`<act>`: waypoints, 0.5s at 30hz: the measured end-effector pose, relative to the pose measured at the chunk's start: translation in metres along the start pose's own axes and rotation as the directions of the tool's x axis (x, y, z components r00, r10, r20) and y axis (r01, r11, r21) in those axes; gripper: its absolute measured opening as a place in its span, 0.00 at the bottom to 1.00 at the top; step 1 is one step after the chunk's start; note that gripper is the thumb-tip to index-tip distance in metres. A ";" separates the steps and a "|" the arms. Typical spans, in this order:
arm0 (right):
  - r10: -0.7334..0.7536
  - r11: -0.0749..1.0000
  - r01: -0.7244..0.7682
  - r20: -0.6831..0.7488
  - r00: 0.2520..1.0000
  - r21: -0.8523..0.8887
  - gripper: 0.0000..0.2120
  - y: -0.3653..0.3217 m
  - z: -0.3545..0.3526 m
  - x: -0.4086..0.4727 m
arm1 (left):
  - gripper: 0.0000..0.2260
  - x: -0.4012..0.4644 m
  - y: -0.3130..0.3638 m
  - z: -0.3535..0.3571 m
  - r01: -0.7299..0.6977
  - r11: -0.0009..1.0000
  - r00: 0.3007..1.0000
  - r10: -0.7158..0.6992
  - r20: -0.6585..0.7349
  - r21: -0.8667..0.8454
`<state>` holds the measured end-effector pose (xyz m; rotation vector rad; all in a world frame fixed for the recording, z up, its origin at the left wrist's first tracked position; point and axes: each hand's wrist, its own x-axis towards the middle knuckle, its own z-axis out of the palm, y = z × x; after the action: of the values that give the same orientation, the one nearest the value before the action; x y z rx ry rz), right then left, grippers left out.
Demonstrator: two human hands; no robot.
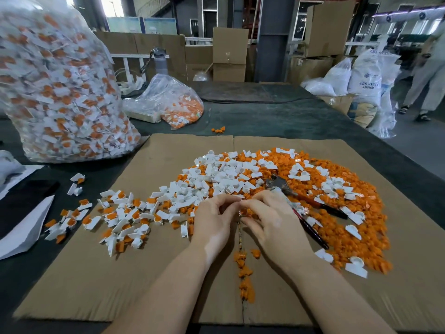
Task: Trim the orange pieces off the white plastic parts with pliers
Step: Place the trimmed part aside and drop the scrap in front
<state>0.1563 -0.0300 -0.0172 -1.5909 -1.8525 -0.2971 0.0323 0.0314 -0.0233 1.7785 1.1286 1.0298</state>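
both hands, left hand point(215, 216) and right hand point(269, 219), meet fingertips over cardboard point(101, 273); pliers point(305, 208) lie beside the right hand

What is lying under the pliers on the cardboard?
The pliers lie on the heap of orange pieces mixed with some white parts. The right hand covers part of the handles, so what lies under there cannot be seen.

big bag point(57, 88): cut off left, top | fingertip-held item: hidden | passer-by point(426, 75): blurred
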 end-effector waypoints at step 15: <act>0.229 0.964 -0.252 -0.208 0.951 -0.089 0.09 0.015 0.009 -0.013 | 0.06 -0.013 -0.005 -0.015 -0.004 0.956 0.991 0.043 -0.127 0.293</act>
<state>0.1677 -0.0317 -0.0356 -1.7774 -1.4979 -0.4402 0.0134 0.0234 -0.0254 1.9810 1.4048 1.0500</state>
